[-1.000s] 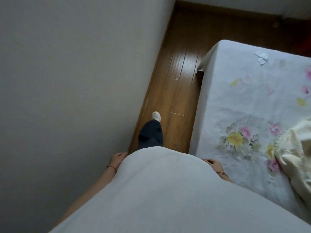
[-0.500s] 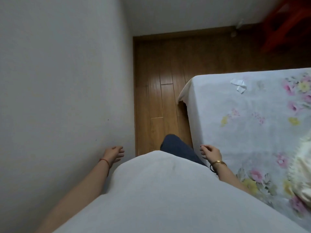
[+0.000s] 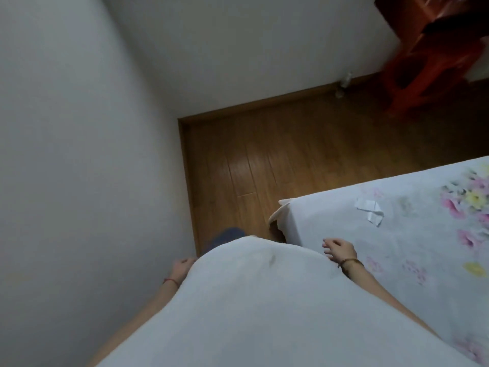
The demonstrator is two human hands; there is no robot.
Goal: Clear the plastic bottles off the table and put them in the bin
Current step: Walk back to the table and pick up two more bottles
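Right hand (image 3: pixel 340 249) loosely open and empty at lower right beside the floral table (image 3: pixel 412 234), left hand (image 3: pixel 181 268) half-hidden behind the shirt, grip unclear.

A narrow strip of wooden floor (image 3: pixel 264 165) runs from the person's feet toward the upper middle of the frame, hemmed by a white wall (image 3: pixel 79 154) filling the left side and a flower-printed cloth-covered counter (image 3: pixel 397 247) at lower right. The counter's corner, its cloth hanging loose, juts into the passage at center. A second wall (image 3: pixel 238 49) closes the strip at the top. Beyond the counter's far edge the floor widens to the right, where blurred red furniture (image 3: pixel 434 56) occupies the upper right corner. A crumpled white paper (image 3: pixel 370 210) lies on the counter's otherwise open near surface.
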